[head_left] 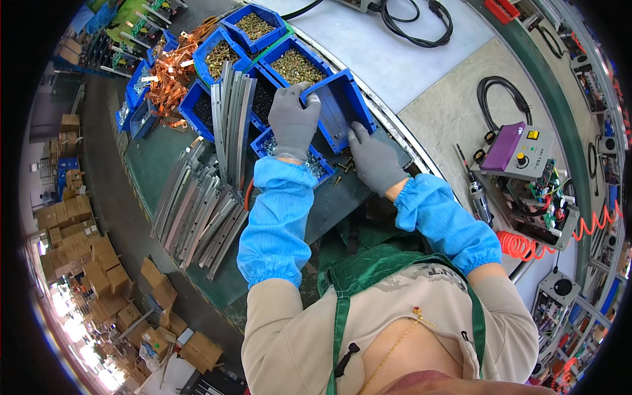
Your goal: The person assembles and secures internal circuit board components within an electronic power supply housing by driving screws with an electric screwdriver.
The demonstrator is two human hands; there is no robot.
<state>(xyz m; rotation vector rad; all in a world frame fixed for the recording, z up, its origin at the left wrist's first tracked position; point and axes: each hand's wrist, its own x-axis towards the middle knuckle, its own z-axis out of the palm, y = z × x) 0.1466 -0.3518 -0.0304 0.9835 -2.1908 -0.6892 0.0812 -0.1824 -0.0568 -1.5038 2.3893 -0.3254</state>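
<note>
A deep-blue, open-topped rectangular plastic bin (341,108) is held at the edge of the dark green work surface (146,160), just beside a blue plastic bin filled with brass-coloured screws (294,67). Its smooth, slightly glossy walls are seen to be straight and thick-rimmed, and its bare, shadowed floor is exposed. Its left rim is gripped by the grey-gloved left hand (293,122), whose fingers are curled over the edge. Its near right corner is touched by the grey-gloved right hand (375,158), with the fingers bunched; whether the wall is pinched there cannot be told. Loose brass-coloured screws (346,166) are scattered just beside that hand, below the held bin.
</note>
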